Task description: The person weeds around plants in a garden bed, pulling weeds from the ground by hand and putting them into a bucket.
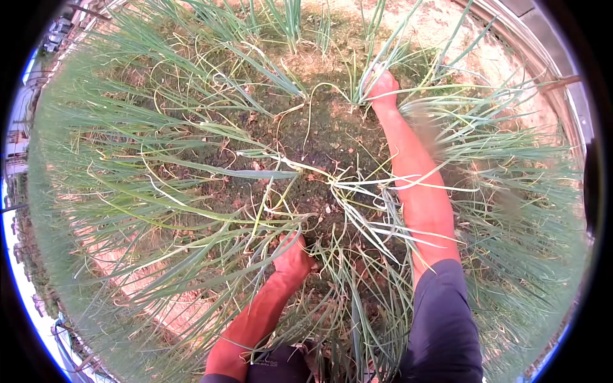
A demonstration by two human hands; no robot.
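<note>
My right hand [383, 85] reaches far forward to a clump of green onions [355, 88]. Its fingers are closed around the leaves near the base, partly hidden by them. Low in the middle, my left hand [292, 256] is down at the soil with its fingers curled in. Leaves of another green onion plant [281, 222] lie just above that hand, and whatever its fingers hold is hidden. Between the two hands, pale green onion stalks [357, 191] sprawl over the dark soil [246, 187].
Dense rows of green onions [128, 191] stretch away on the left, with more [517, 179] on the right. Pale dry ground [172, 313] shows at the lower left. A curved edging [562, 96] bounds the bed at the upper right.
</note>
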